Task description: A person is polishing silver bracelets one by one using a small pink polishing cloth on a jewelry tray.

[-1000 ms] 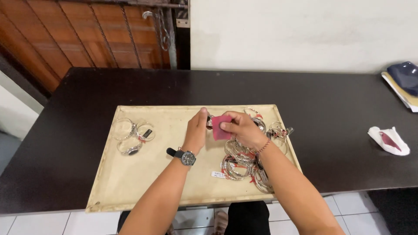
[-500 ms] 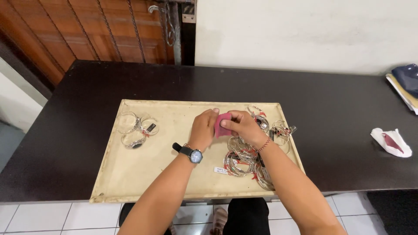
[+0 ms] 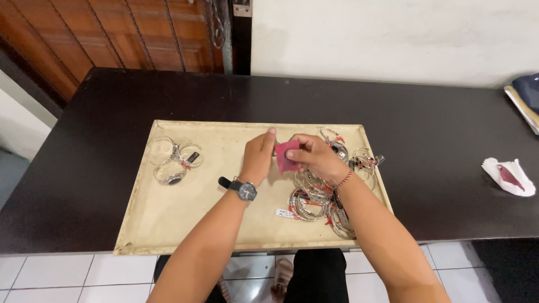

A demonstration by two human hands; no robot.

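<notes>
Over the middle of a cream tray (image 3: 185, 224), my right hand (image 3: 315, 159) pinches a small pink cloth (image 3: 285, 155). My left hand (image 3: 259, 156), with a black wristwatch on its wrist, closes its fingers against the cloth's left side; whatever lies between the hands is hidden by the cloth and fingers. A heap of silver bangles with red ties and small tags (image 3: 320, 199) lies under and to the right of my right forearm. Three silver bangles (image 3: 173, 159) lie apart at the tray's left end.
The tray rests on a dark table (image 3: 95, 157) near its front edge. A crumpled white and red cloth (image 3: 510, 176) lies at the right. Stacked items (image 3: 525, 98) sit at the far right edge. A wooden shutter and white wall stand behind.
Both hands stay together over the tray's middle with the pink cloth between them. My left fingers have shifted slightly against the cloth. The bangles have not moved.
</notes>
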